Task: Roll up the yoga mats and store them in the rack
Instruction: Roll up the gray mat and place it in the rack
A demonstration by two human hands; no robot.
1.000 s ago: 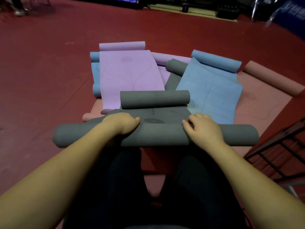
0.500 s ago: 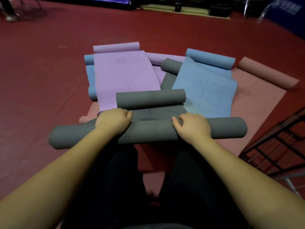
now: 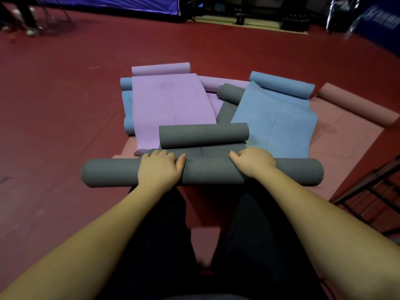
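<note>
The grey mat (image 3: 203, 173) lay across the pink mat (image 3: 337, 148), rolled from both ends. The left hand (image 3: 160, 167) and right hand (image 3: 253, 162) curled their fingers over the near roll, which had advanced toward the far roll since earlier.

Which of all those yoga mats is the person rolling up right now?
The grey mat nearest the person: both hands, left and right, press on its roll. The purple, blue and pink ones lie untouched.

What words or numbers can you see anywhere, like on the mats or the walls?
Blue banner, far right: pale lettering, too blurred to read.
Purple mat and blue mat: only faint line drawings, no words.
Grey mat under both hands: no readable text.
</note>
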